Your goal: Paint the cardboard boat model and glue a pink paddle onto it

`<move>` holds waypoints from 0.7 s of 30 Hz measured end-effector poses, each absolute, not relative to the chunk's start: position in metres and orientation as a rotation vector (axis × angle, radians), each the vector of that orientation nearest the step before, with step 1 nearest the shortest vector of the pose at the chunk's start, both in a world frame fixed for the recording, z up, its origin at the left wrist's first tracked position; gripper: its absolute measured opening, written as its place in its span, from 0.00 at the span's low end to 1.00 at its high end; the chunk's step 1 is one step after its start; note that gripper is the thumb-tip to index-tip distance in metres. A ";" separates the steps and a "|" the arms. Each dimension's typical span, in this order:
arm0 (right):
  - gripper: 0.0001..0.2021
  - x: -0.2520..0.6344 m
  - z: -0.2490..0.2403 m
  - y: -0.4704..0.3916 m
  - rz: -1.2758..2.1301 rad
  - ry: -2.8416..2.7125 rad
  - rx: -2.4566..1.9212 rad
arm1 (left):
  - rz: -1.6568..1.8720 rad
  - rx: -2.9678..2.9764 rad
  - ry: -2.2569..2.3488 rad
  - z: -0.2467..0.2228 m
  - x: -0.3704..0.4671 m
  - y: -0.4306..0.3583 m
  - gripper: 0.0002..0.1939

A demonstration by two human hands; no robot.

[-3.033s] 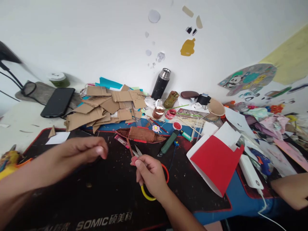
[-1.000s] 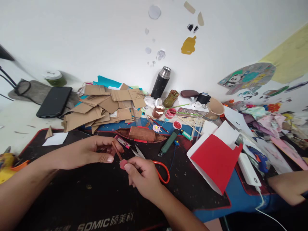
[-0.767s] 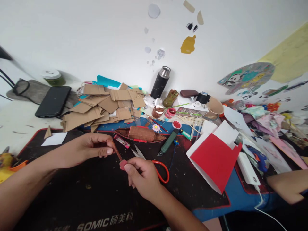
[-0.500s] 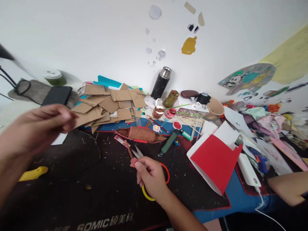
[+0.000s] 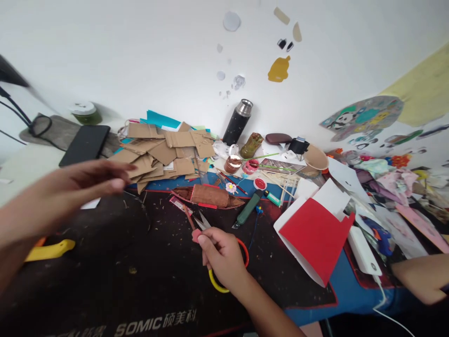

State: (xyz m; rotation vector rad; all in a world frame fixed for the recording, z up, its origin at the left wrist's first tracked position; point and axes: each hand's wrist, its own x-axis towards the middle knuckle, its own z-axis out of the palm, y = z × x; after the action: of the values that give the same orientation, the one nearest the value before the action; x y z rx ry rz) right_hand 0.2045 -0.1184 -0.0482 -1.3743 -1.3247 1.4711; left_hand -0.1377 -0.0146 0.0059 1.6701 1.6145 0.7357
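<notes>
A small reddish piece (image 5: 197, 235) on a brown stick (image 5: 188, 216) is pinched between thumb and fingers of the right hand (image 5: 222, 255) above a black mat (image 5: 140, 290) lettered "SOMIC", the stick pointing toward 11 o'clock. Scissors (image 5: 202, 222) are seen beneath the same hand, blades parted and also aimed toward 11 o'clock, with an orange loop and a yellow loop showing on either side; whether they are gripped cannot be told.

The left hand (image 5: 87, 185) is raised over the mat's left side, blurred by motion, its thumb and fingertips brought near each other; whether anything is pinched between them cannot be told.

With clock directions taken from the right hand, a brown model boat (image 5: 210, 196) is set at 12 o'clock, with a green-handled cutter (image 5: 249, 207) at 1 o'clock and a teal lighter (image 5: 272, 198) just beyond it. A small pink packet (image 5: 181, 205) is placed between 10 and 11 o'clock, near the stick's far end. Cut cardboard (image 5: 164, 152) is heaped at 11 o'clock, a black phone (image 5: 86, 144) is laid at 10, and a yellow-handled tool (image 5: 52, 251) is partly covered by the left arm at 9.

A black flask (image 5: 237, 124) is stood at 12 o'clock, beyond open paint pots (image 5: 233, 164). Folded red paper (image 5: 314, 236), a white power bank (image 5: 364, 250) and another person's forearm (image 5: 421, 278) are seen toward 3 o'clock.
</notes>
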 end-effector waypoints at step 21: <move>0.15 0.192 -0.052 -0.116 1.353 -1.500 -1.392 | 0.389 1.699 1.115 0.005 -0.057 -0.011 0.22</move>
State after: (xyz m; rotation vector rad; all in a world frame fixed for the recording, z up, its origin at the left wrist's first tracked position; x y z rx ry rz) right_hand 0.1921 -0.1161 -0.0518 -1.3918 -1.5004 1.3527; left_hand -0.0565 -0.0110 0.0051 1.6994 1.1145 0.3892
